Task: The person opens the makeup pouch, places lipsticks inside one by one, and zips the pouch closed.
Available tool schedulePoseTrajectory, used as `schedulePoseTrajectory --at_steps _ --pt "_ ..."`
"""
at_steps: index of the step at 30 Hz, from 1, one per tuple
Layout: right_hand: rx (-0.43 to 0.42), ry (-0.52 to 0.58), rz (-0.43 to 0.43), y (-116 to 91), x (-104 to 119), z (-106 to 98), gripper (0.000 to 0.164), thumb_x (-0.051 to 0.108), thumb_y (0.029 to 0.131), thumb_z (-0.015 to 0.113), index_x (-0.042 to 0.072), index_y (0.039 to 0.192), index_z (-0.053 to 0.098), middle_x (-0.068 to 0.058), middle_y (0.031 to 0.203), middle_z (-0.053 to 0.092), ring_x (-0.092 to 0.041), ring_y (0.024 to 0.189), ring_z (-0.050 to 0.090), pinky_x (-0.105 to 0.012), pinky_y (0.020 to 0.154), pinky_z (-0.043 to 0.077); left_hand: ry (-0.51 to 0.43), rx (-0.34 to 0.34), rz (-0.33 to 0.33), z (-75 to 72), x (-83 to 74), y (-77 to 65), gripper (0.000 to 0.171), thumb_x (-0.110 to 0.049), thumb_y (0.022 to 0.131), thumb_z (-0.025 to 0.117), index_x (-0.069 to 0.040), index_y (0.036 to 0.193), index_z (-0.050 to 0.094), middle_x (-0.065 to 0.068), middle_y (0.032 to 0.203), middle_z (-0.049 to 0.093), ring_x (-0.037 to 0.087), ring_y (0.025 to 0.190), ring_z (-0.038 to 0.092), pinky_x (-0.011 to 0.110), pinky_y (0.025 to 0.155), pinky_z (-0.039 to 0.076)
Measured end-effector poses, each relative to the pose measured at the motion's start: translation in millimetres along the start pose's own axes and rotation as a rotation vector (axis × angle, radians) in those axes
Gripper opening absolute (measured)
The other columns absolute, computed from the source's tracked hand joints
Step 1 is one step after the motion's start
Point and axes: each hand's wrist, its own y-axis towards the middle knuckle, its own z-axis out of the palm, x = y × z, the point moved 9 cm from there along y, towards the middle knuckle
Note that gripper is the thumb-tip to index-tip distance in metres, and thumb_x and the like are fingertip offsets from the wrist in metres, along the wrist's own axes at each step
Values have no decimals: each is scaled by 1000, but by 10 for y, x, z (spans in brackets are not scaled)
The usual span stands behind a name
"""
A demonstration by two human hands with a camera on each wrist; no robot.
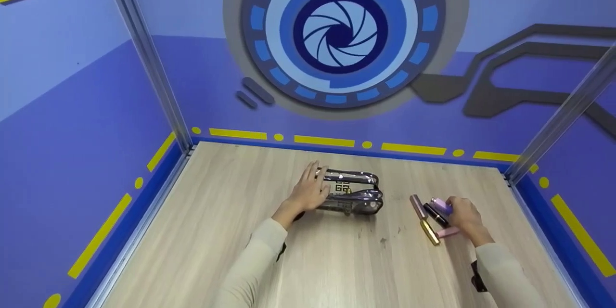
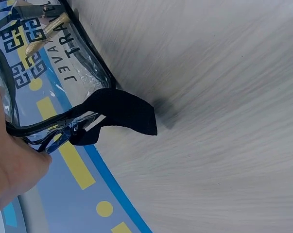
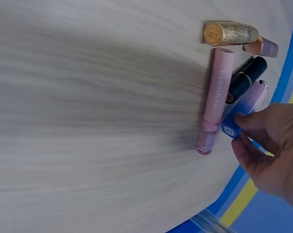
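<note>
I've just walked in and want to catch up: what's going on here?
At a wooden table, a person's left hand grips a clear, black-edged pouch. Over to the pouch's right, the right hand pinches a blue-and-pink tube. Close by that tube lie a pink tube, a black tube, a gold tube and a mauve tube, all outside the pouch.

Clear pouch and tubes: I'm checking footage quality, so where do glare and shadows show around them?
Head view: bright glints on the glossy dark edges of the pouch; left wrist view: pale streaks on its clear plastic, a soft shadow beside the black tab; right wrist view: a broad, soft-edged shadow on the tabletop beside the pink tube.
</note>
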Motion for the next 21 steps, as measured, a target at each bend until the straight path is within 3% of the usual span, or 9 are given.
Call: schedulePoseTrajectory --at_steps 4,9,17,21 --pt "-31 15 -33 1 180 -171 29 -15 85 62 -19 113 62 -37 103 67 -49 94 68 -60 84 57 -5 6 -5 -11 -11 -29 64 -34 106 38 -7 163 23 23 171 10 39 160 8 50 131 14" --pt "-106 42 -127 14 545 -419 29 -20 81 61 -18 109 64 -36 100 69 -49 92 68 -62 85 56 -22 -4 9 -21 -43 -33 65 -34 106 39 -6 162 24 25 170 11 41 159 9 53 130 16" --pt "-262 89 -293 -31 1423 -690 33 -22 77 63 -12 108 69 -30 103 72 -47 95 69 -61 88 56 -24 -13 -4 -39 -48 -56 64 -33 106 40 -6 161 25 24 170 13 41 159 11 53 130 15" --pt "-325 130 -412 -73 1882 -673 33 -24 77 61 -11 106 71 -28 102 73 -47 96 69 -60 88 56 -13 -18 2 -29 -41 -57 64 -33 106 41 -5 161 26 25 169 15 43 158 13 53 130 15"
